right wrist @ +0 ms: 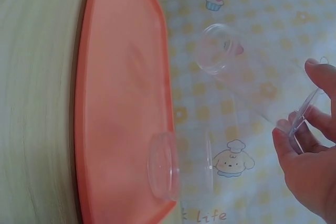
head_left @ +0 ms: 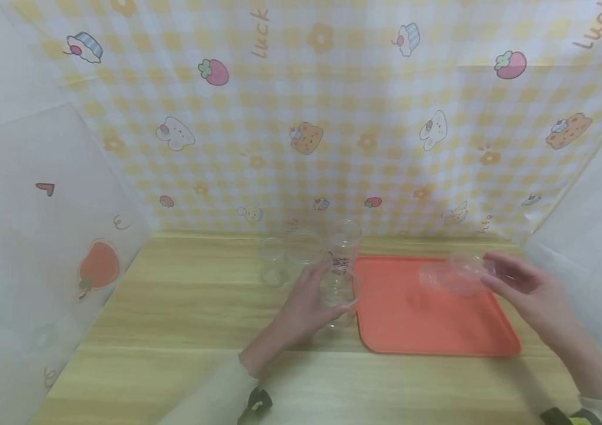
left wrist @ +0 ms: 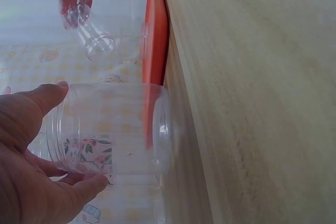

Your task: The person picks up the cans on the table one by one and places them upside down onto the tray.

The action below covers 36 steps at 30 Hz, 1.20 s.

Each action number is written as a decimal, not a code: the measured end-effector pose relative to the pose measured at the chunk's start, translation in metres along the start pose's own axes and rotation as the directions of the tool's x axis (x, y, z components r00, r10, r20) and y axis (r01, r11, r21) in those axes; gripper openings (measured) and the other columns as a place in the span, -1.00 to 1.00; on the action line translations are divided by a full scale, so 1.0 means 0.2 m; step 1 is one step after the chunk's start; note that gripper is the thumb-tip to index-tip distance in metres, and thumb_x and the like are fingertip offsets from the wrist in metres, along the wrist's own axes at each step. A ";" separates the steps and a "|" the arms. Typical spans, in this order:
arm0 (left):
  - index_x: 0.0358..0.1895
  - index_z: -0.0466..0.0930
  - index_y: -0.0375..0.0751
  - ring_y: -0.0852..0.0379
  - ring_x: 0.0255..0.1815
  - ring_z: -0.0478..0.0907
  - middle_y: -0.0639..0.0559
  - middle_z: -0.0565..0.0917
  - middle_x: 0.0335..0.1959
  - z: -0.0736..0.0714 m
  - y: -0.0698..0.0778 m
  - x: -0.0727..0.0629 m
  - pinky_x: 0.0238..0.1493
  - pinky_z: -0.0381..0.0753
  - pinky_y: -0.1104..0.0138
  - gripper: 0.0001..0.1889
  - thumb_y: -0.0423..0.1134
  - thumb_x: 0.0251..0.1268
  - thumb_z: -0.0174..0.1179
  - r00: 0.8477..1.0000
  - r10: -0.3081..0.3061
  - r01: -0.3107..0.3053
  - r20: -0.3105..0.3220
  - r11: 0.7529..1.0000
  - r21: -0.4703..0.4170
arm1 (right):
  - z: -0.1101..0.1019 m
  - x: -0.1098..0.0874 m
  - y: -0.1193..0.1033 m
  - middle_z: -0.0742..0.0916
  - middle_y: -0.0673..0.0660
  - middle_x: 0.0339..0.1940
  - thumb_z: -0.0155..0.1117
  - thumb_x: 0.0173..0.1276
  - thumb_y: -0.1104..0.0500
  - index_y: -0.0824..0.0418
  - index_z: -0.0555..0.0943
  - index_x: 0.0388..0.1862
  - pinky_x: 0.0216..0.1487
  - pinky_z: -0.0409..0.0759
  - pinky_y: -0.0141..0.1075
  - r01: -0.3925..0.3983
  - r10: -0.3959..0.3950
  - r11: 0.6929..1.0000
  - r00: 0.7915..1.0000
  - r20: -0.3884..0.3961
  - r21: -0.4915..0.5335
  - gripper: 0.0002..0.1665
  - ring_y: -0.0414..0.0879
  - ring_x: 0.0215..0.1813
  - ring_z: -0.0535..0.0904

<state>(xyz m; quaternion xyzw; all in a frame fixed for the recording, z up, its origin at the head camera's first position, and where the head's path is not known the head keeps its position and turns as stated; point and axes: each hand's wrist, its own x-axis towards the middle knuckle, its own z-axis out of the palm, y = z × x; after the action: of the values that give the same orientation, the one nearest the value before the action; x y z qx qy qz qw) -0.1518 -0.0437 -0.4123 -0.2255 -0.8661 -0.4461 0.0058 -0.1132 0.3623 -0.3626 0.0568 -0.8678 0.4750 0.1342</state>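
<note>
My left hand grips a wide clear plastic jar near its rim, thumb on one side and fingers on the other. This jar stands upright just left of the orange tray; whether its base touches the table I cannot tell. Over the tray's right part, my right hand holds a tall clear plastic cup by its rim end. The cup is tilted, its base pointing away from the hand and above the tray. A short clear container stands on the tray's far side, below the cup.
Behind the left hand stand a small narrow clear jar, a wider clear jar and a tall clear cup with dark print. The wooden table ends at a yellow checked cloth at the back.
</note>
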 end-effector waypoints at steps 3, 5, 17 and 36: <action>0.59 0.14 -0.17 -0.11 0.44 0.28 -0.18 0.25 0.49 0.00 -0.01 0.00 0.39 0.37 0.06 0.02 -0.08 0.11 0.56 1.000 -0.007 0.007 0.001 1.000 0.004 | 0.00 0.00 -0.01 0.70 -0.21 0.09 0.39 0.36 0.38 0.34 0.51 0.36 -0.04 0.59 -0.57 0.000 0.000 1.000 1.000 0.005 -0.007 -0.41 -0.42 0.05 0.62; 0.58 0.15 -0.19 -0.11 0.44 0.29 -0.19 0.25 0.48 0.00 -0.01 0.00 0.39 0.38 0.05 0.02 -0.08 0.10 0.56 1.000 -0.010 0.010 0.002 1.000 0.001 | -0.01 0.01 -0.01 0.70 -0.21 0.06 0.41 0.36 0.37 0.33 0.52 0.36 -0.06 0.60 -0.57 -0.006 0.007 1.000 1.000 0.012 -0.015 -0.41 -0.41 0.03 0.63; 0.58 0.14 -0.18 -0.09 0.43 0.30 -0.18 0.27 0.47 0.00 -0.01 0.00 0.39 0.37 0.08 0.01 -0.08 0.11 0.56 1.000 -0.015 0.015 0.009 1.000 -0.022 | -0.05 0.01 -0.01 0.69 -0.26 0.04 0.42 0.35 0.34 0.29 0.55 0.34 -0.11 0.62 -0.56 0.014 -0.010 0.997 0.998 0.064 -0.071 -0.43 -0.44 0.03 0.62; 0.57 0.17 -0.20 -0.13 0.42 0.31 -0.19 0.28 0.47 0.01 -0.01 0.00 0.39 0.37 0.04 0.01 -0.10 0.08 0.57 1.000 -0.012 0.012 0.000 1.000 -0.023 | -0.12 0.07 0.05 0.65 0.52 0.08 0.50 0.29 0.25 0.46 0.58 0.20 -0.12 0.38 -0.76 0.171 -0.127 0.922 0.981 0.146 -0.348 -0.45 -0.40 0.00 0.56</action>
<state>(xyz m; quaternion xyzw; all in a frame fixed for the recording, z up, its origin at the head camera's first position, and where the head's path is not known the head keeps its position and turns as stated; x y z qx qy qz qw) -0.1534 -0.0435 -0.4150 -0.2205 -0.8622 -0.4561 0.0007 -0.1235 0.3888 -0.3536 0.1257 -0.9397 0.2924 0.1253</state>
